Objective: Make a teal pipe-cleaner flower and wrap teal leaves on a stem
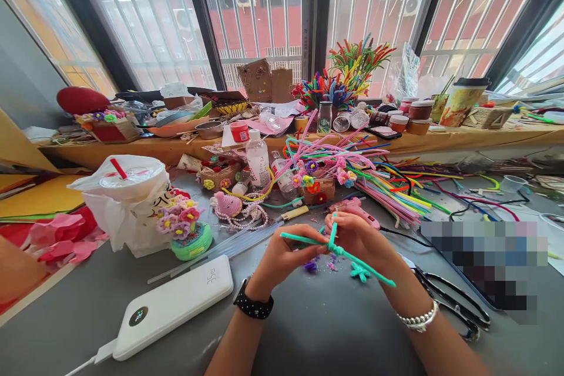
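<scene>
Both my hands hold a teal pipe cleaner (352, 257) above the grey table (308, 317). My left hand (286, 255), with a black watch on the wrist, is closed on one end of it. My right hand (359, 238), with a silver bracelet, pinches the twisted knot in its middle, and one end sticks up between the fingers. A small teal twisted piece (360, 272) and purple scraps (311, 266) lie on the table just under my hands. A pink glue gun (352, 209) rests right behind my right hand.
A white power bank (174, 305) lies at front left, black scissors (453, 299) at right. A heap of coloured pipe cleaners (388, 185) spreads at mid right. A bagged drink cup (127, 194), a flower pot craft (187, 229), bottles (258, 158) and baskets crowd the back.
</scene>
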{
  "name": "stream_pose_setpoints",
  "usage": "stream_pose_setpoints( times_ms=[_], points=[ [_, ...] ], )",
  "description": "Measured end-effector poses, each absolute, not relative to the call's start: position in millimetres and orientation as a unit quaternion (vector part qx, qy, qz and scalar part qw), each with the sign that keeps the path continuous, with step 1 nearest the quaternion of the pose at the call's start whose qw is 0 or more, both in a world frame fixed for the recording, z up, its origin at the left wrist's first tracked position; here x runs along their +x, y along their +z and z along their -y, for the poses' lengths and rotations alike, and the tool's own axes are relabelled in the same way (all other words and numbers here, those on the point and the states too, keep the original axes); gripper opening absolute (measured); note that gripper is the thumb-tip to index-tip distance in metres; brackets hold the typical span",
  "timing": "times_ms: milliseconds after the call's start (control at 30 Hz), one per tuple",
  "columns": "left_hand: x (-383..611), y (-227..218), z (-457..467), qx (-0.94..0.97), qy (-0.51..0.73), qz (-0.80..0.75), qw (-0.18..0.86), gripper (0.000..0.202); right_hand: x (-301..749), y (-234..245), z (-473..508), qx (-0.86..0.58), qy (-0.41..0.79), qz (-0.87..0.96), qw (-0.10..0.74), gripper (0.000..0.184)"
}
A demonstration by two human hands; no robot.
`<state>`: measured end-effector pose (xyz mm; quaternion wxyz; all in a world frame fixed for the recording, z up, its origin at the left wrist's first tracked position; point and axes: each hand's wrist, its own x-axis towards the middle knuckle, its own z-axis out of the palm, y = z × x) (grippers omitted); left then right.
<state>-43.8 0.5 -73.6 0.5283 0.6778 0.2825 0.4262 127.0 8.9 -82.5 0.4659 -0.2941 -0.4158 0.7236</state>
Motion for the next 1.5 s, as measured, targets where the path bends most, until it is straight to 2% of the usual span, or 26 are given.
stream_pose_setpoints(
  times_ms=[100, 300, 500, 633, 733, 900, 1033, 1133, 1233, 1500],
  points=[
    [-37, -80, -1, 0.592, 0.473, -0.292, 0.583, 0.008, 120, -88, -9, -0.228, 0.792, 0.322, 0.465, 0.010],
    [-31, -84, -3, 0.483, 0.568, -0.290, 0.599, 0.006, 109, -103, -12, -0.187, 0.852, 0.224, 0.434, 0.005],
    [-30, -78, -2, 0.357, 0.624, -0.284, 0.634, 0.011, 91, -114, -8, -0.154, 0.866, 0.200, 0.432, 0.016],
    [-29, -79, -3, 0.309, 0.660, -0.287, 0.621, 0.009, 81, -115, -4, -0.189, 0.817, 0.274, 0.471, 0.016],
    [-29, -83, -6, 0.287, 0.685, -0.311, 0.593, 0.009, 76, -114, -2, -0.263, 0.721, 0.381, 0.516, 0.017],
    [-30, -89, -8, 0.328, 0.712, -0.394, 0.479, 0.012, 72, -110, 7, -0.392, 0.494, 0.547, 0.551, 0.021],
    [-31, -91, -7, 0.415, 0.706, -0.427, 0.383, 0.012, 69, -110, 16, -0.458, 0.385, 0.591, 0.540, 0.022],
    [-32, -92, -7, 0.466, 0.701, -0.439, 0.315, 0.010, 66, -111, 19, -0.481, 0.360, 0.590, 0.540, 0.024],
    [-33, -94, -9, 0.480, 0.704, -0.428, 0.303, 0.008, 66, -111, 19, -0.482, 0.362, 0.585, 0.543, 0.024],
    [-31, -88, -11, 0.358, 0.718, -0.364, 0.473, 0.010, 70, -108, 12, -0.422, 0.491, 0.554, 0.524, 0.021]
  ],
)
